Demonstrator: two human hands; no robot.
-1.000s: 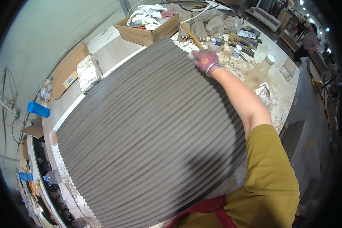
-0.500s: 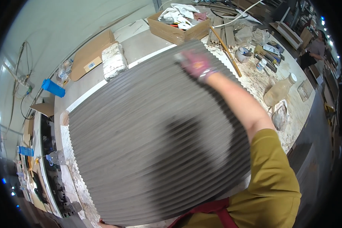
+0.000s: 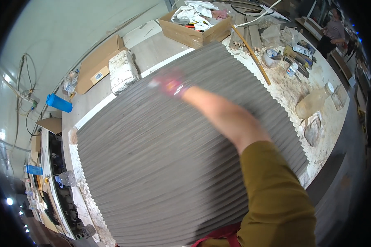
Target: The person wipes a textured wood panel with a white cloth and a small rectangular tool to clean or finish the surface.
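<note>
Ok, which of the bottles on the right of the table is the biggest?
The cloudy, see-through bottle with the white cap, right of the grey ridged panel; the small white bottle by the tools is much shorter and thinner.

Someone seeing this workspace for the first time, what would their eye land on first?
Most likely the big gray ridged panel filling the middle of the view, with the blurred, pink-gloved right hand over its far part. Next might come the bright blue container at the left, and the open cardboard box heaped with white cloths beyond the panel's far edge.
</note>
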